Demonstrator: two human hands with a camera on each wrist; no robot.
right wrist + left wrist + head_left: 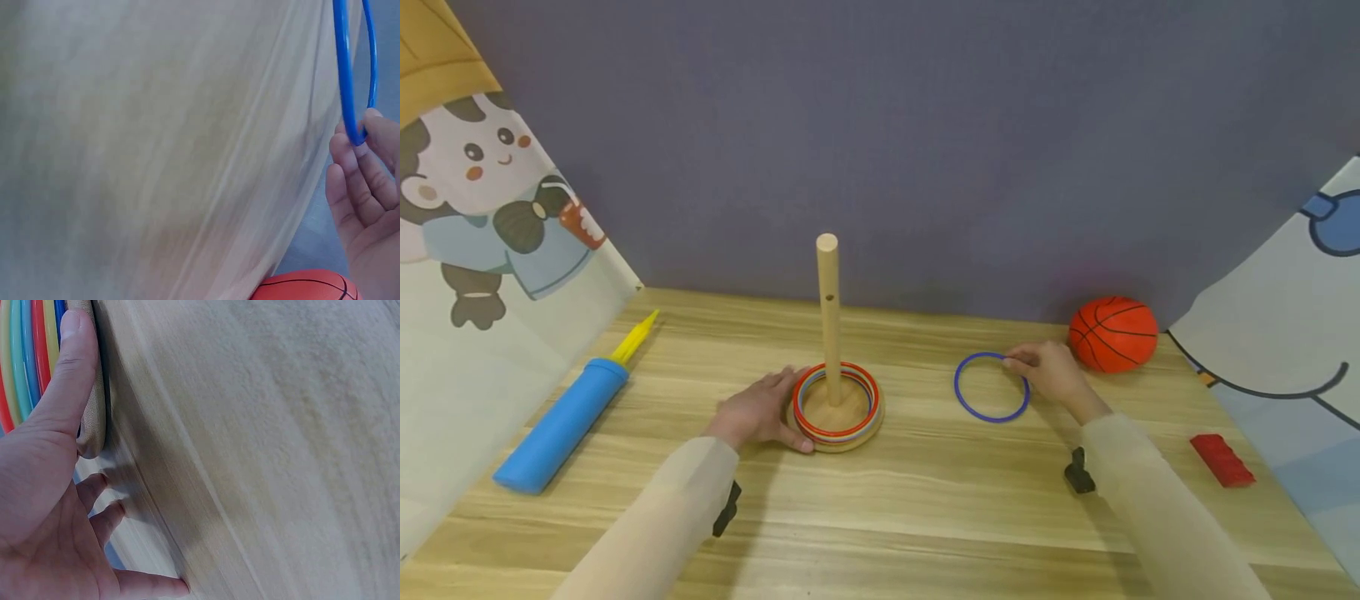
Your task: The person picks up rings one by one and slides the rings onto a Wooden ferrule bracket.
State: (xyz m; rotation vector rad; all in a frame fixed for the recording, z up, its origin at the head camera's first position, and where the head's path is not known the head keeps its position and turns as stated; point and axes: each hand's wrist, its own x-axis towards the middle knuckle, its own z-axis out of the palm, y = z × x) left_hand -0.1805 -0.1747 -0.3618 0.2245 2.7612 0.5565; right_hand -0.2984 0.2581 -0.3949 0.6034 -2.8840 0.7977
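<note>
the blue ring (992,387) lies flat on the wooden table (925,500), between the ring-toss base (837,429) and the basketball (1113,333). it looks light, thin and stiff, likely slippery, best pinched at its rim. the right hand (1051,372) pinches its far edge, arm stretched forward. the left hand (762,411) rests against the base, thumb straight along its rim, fingers relaxed.

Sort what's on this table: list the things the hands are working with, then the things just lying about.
In use:
blue ring, pinched by the right hand
peg stand with stacked rings, its base touched by the left hand

Lying about:
basketball
blue pump
red block
</note>
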